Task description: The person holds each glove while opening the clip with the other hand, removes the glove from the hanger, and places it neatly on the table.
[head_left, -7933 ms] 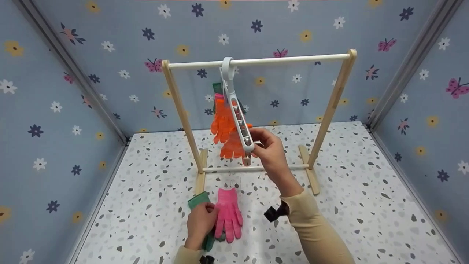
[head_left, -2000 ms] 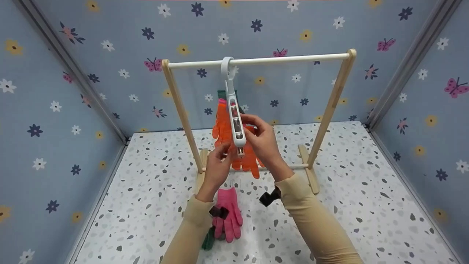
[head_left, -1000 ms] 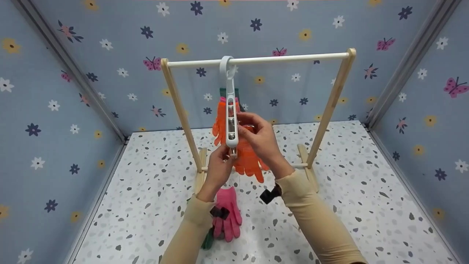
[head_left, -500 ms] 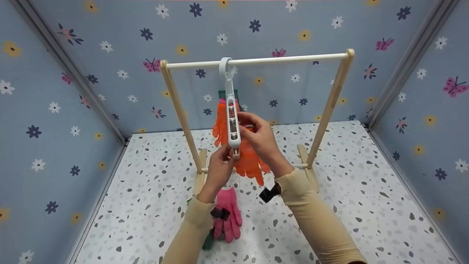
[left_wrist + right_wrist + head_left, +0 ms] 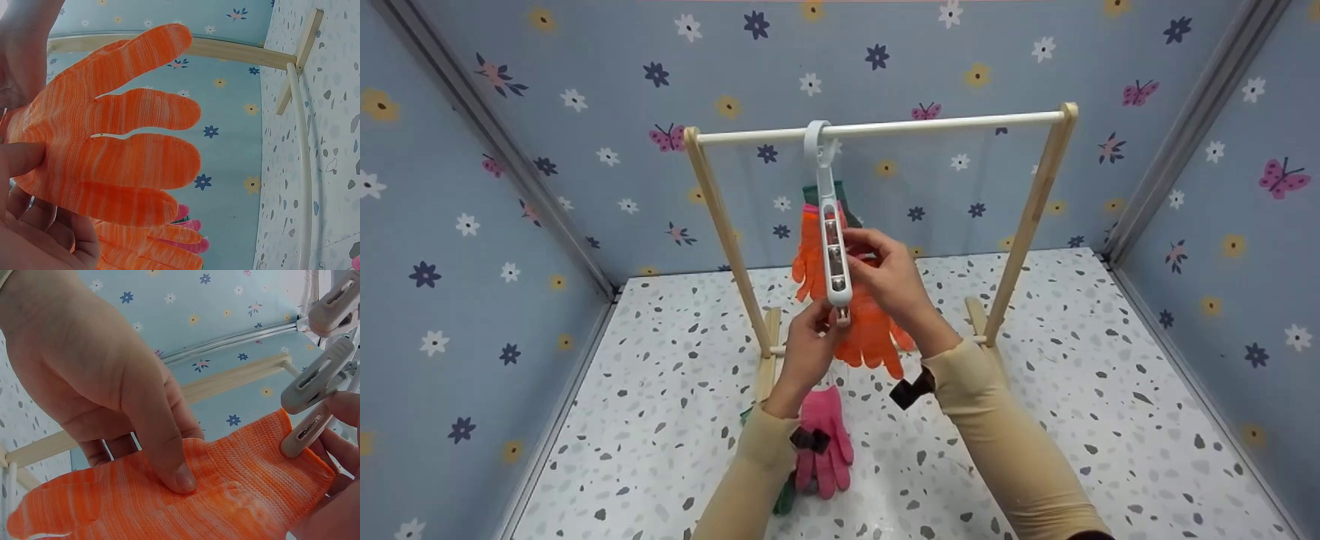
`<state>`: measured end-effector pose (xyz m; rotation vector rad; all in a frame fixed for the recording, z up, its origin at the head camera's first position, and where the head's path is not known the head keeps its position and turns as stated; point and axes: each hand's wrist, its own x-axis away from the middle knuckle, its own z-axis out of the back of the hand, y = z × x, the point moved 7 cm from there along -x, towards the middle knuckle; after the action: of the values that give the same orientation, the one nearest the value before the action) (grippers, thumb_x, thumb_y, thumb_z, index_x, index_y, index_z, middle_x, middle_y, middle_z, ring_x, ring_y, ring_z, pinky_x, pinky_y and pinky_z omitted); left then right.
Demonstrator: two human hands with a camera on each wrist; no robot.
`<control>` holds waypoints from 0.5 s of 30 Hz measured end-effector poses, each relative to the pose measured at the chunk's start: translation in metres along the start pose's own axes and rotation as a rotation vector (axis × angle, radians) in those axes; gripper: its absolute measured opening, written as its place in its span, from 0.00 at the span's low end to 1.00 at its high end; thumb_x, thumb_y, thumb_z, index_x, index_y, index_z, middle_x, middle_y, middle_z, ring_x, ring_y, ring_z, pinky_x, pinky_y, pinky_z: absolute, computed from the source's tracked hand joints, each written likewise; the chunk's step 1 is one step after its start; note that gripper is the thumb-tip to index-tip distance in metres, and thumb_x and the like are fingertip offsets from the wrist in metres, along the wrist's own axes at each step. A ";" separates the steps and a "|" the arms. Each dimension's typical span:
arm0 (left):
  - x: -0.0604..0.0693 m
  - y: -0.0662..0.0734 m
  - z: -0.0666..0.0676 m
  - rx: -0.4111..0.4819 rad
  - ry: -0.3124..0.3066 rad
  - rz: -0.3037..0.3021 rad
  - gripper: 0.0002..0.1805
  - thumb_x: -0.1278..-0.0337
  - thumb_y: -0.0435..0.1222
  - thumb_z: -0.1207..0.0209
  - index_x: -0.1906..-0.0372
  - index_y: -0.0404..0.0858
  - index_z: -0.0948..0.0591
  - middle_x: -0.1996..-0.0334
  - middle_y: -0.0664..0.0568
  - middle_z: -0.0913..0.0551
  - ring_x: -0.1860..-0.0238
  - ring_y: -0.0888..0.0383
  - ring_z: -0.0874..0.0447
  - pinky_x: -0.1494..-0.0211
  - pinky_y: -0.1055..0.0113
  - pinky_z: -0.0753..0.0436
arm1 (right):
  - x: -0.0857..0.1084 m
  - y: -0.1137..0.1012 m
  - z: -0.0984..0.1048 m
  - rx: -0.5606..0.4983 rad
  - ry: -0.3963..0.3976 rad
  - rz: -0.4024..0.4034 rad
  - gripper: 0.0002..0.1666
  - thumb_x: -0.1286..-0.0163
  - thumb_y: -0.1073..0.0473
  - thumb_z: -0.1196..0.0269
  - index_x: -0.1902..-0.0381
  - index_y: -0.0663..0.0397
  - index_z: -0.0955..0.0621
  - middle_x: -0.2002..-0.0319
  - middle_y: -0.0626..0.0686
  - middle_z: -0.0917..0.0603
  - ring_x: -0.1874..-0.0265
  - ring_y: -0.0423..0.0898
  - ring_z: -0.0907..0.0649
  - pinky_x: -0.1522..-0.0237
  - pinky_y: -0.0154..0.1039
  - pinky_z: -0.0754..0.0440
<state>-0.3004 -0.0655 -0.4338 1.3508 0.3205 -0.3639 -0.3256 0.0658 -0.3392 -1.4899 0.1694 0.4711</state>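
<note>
- While the left hand [image 5: 810,345] sits just below the near end of the hanger [image 5: 833,255], its thumb rests on the front of the orange glove [image 5: 225,500] and its other fingers bend in behind, pinching the knit.
- Right of the hanger, the right hand [image 5: 889,274] bends its fingers about the clip [image 5: 306,432] at the glove's cuff; whether the clip bites fully, I cannot tell.
- Good work here probably means spreading the cuff flat, seating the clip well past its edge, and bearing the glove's weight from below until it holds.
- Left of the hanger hangs a second orange glove [image 5: 810,251], a green cuff [image 5: 811,195] beyond; brushing these seems the likeliest slip.
- Above, the hanger hooks over the white rail [image 5: 945,125] of a wooden rack [image 5: 1030,225].
- Below the hanger, nearer the person, a pink glove [image 5: 829,412] lies on the speckled white surface [image 5: 937,480], with a green glove [image 5: 784,499] beside it.
- Beyond the hanger stands a pale blue flowered back wall [image 5: 847,86], with matching walls at both sides.
</note>
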 end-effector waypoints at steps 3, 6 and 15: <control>0.002 0.019 0.003 0.003 -0.001 -0.022 0.05 0.33 0.30 0.41 0.58 0.30 0.20 0.70 0.52 0.22 0.69 0.57 0.27 0.64 0.67 0.27 | 0.000 0.000 0.000 -0.007 -0.003 -0.014 0.19 0.31 0.67 0.36 0.43 0.60 0.19 0.54 0.57 0.18 0.55 0.52 0.20 0.53 0.40 0.20; 0.005 0.034 0.005 0.016 -0.007 -0.030 0.06 0.33 0.30 0.40 0.58 0.29 0.20 0.70 0.51 0.21 0.69 0.58 0.27 0.64 0.67 0.26 | -0.001 -0.001 -0.001 -0.017 -0.005 -0.029 0.18 0.31 0.69 0.37 0.43 0.61 0.20 0.53 0.57 0.18 0.54 0.52 0.20 0.52 0.41 0.20; 0.003 0.037 0.004 0.045 -0.006 -0.018 0.05 0.37 0.25 0.40 0.59 0.27 0.19 0.70 0.50 0.21 0.68 0.58 0.26 0.62 0.68 0.25 | -0.002 -0.001 -0.001 -0.064 0.016 -0.039 0.16 0.31 0.72 0.39 0.46 0.63 0.20 0.55 0.58 0.19 0.55 0.51 0.20 0.53 0.41 0.21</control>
<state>-0.2818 -0.0632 -0.4014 1.3919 0.3210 -0.3918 -0.3270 0.0640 -0.3376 -1.5573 0.1392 0.4366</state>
